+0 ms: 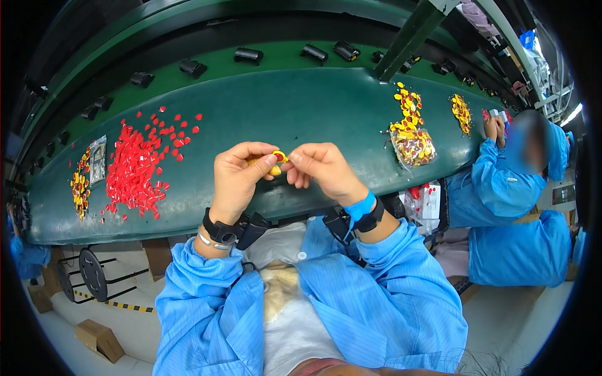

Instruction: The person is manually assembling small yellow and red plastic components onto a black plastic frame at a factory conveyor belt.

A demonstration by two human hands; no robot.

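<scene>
Over the table's near side, my left hand (237, 177) is closed, its thumb and fingers pinching a small yellow piece with a red middle (279, 156). Another yellow piece (274, 170) shows just below it, against the same fingers. My right hand (329, 170) meets it from the right, thumb and forefinger pressed together at the piece's edge. Whatever those right fingertips pinch is too small to make out. To the left lies a big heap of red leaf-shaped pieces (133, 169). On the right, a clear bag of yellow and red pieces (414, 148) lies beside a loose pile of them (409, 106).
The green table (276, 100) carries a flat clear packet (98, 160) and a yellow-red pile (81, 185) far left. Another pile (461, 114) lies near a co-worker in blue (501, 182). Black devices (249, 56) line the back; a green post (411, 41) rises there.
</scene>
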